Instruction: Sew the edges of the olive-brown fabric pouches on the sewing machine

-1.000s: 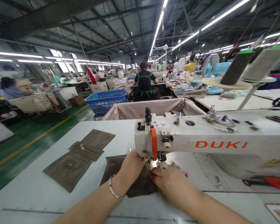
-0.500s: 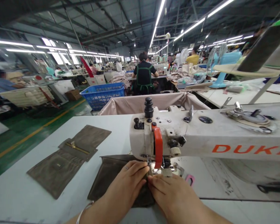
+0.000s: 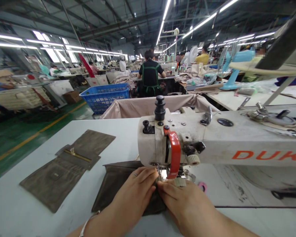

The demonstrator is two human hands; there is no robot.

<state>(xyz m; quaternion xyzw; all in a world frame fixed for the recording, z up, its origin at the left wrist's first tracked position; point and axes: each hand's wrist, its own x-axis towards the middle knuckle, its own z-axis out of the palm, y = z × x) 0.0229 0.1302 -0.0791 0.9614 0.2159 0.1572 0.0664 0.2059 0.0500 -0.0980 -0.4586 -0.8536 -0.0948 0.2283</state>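
Forearms (image 3: 228,222) converge, left hand (image 3: 134,192) and right hand (image 3: 185,199) bent over dark fabric (image 3: 114,184), whether fingers (image 3: 148,174) pinch it unclear.

Both hands (image 3: 135,194) on dark fabric (image 3: 113,184) at a sewing machine (image 3: 212,144), zippered panel (image 3: 64,172) alongside, blue basket (image 3: 107,97) beyond

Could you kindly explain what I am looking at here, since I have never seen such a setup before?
Of course. There is no robot: the view comes from a camera worn on a person's head, looking forward and down. The bare left hand and right hand are the wearer's own. Both rest on a dark fabric piece, fingertips close to the needle area of a white sewing machine. Whether they pinch the cloth or only press it is hard to tell. To the left, a flat brown piece with a zip lies on the pale table.
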